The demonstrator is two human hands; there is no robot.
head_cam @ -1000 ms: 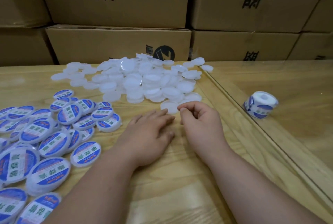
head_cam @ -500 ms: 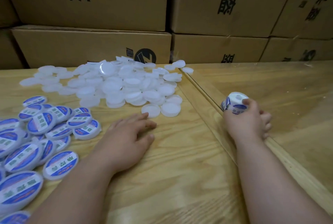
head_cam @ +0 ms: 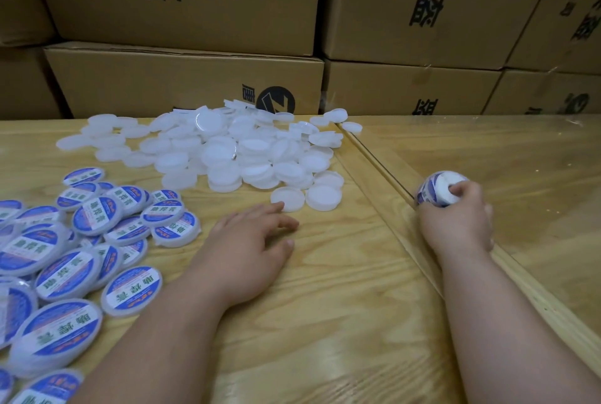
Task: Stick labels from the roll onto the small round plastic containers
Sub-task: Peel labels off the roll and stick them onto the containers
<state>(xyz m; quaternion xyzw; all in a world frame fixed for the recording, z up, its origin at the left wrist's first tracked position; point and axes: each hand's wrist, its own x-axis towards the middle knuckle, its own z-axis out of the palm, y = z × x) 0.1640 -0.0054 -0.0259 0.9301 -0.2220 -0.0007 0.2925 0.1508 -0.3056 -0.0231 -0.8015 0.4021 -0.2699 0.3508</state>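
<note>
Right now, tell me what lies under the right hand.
The right hand grips the label roll, which sits on the glass-covered table. The roll's near side and base are hidden by the fingers, so whether it touches the glass cannot be seen.

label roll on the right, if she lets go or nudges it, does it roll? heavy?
The label roll is a short cylinder lying on smooth wood, so it may roll if nudged. It looks light: the right hand grips it alone. Its wound label surface probably offers fair grip.
</note>
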